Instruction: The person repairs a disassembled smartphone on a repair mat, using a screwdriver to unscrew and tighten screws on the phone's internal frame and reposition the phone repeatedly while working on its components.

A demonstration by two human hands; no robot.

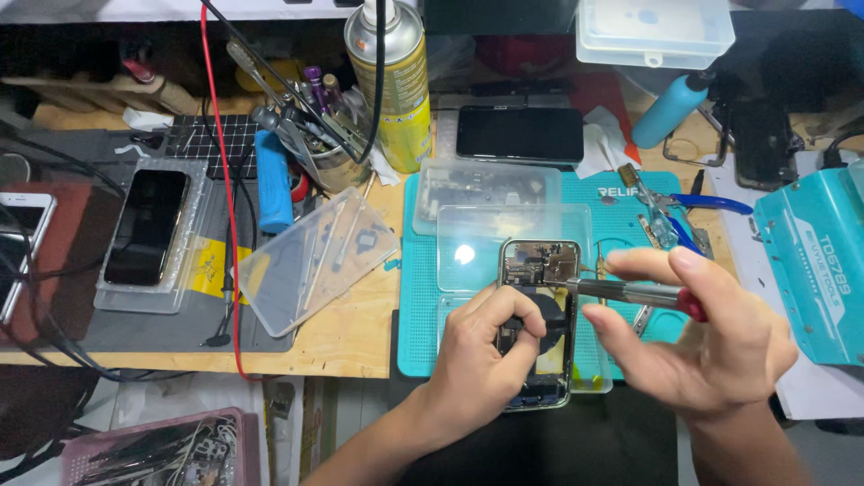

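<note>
Phone (538, 270) lies opened, insides bared, on the teal mat (416, 270); left hand (481, 355) clamps its frame, right hand (697, 333) pinches a screwdriver (630, 291) to its far end, parts still inside.

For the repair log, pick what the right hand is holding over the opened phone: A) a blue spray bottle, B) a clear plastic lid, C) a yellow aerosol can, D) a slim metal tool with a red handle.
D: the right hand grips a slim metal tool with a red handle, its tip reaching the opened phone that the left hand steadies on the teal mat.
</note>
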